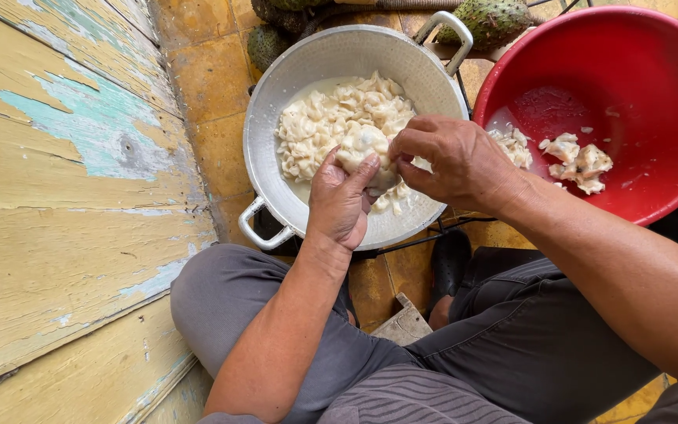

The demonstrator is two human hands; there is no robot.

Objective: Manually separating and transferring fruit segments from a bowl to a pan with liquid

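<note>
Holding a pale, wet lump of white fruit pulp (364, 153) over a silver metal pan (276, 94), the left hand (340, 202) rises from below with its palm turned toward the camera. The lump is roundish, its longer side running roughly up and down in the view. Left fingers (370, 166) curl around its lower part, cupping it. The right hand (450, 161) reaches in from the right, knuckles up, its fingers (403, 149) pinched narrowly against the lump's right edge. More pulp lies in milky liquid in the pan. Beside it sits a red plastic basin (653, 94) with a few scraps, and green spiky fruits (492, 20) lie beyond.
</note>
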